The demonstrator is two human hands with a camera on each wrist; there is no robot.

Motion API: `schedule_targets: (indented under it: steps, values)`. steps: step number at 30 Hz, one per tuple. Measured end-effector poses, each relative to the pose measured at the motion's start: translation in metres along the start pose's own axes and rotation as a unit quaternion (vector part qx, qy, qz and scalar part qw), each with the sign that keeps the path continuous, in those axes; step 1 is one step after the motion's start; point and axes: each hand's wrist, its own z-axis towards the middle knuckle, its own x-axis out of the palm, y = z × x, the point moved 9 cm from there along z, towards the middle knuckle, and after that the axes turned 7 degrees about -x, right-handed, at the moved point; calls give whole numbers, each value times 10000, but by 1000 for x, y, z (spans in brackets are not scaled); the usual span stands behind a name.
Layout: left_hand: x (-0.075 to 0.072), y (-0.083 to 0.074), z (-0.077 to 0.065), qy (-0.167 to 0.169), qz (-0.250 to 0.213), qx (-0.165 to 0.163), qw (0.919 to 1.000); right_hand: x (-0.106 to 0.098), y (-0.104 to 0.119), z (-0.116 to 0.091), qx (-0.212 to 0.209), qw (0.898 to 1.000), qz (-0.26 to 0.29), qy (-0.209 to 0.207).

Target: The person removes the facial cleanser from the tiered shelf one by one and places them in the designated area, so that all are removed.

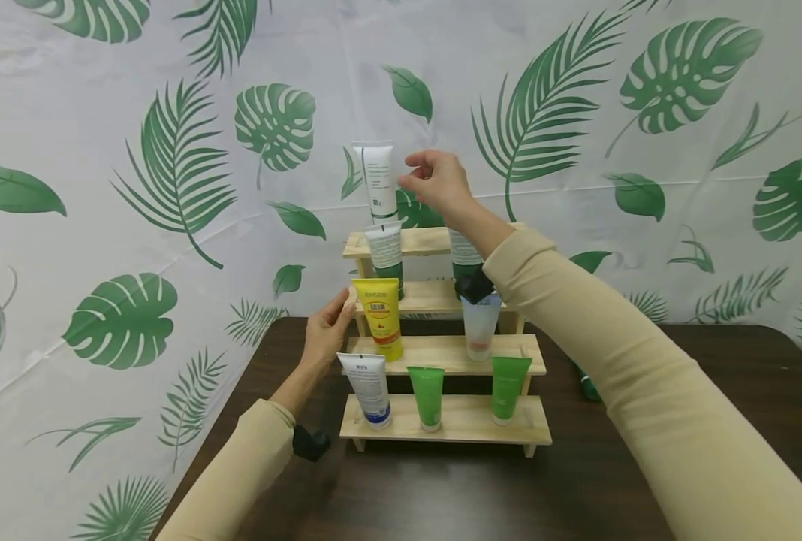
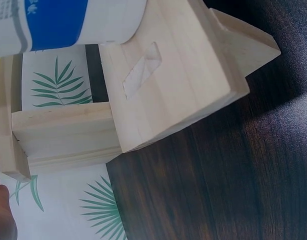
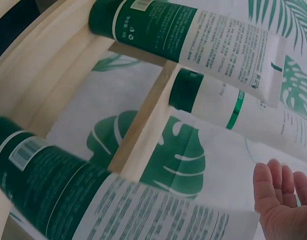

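Note:
On the top tier of a wooden stepped rack stands a white tube with a dark green stripe. My right hand is just right of it, fingers loosely bent and holding nothing; in the right wrist view, the hand shows a gap from the tube. My left hand is beside the rack's left side, near a yellow tube. Its fingers hold nothing; whether they touch the rack cannot be told. In the left wrist view only part of that hand shows, near the rack's end.
Two white-and-green tubes stand on the second tier. A pale translucent tube shares the yellow tube's tier. The lowest tier bears a white-and-blue tube and two green tubes. A dark wooden table and leaf-print cloth surround the rack.

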Motion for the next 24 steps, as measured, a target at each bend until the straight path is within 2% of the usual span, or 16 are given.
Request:
schedule_targets:
  steps: [16,24]
  values:
    - [-1,2,1,-44,-27,98,9999,20,2,13,-105,9996,236,-113]
    - [-2,-1,1,-71,-51,173,9998,24,-2,18,29,9995,242,-179]
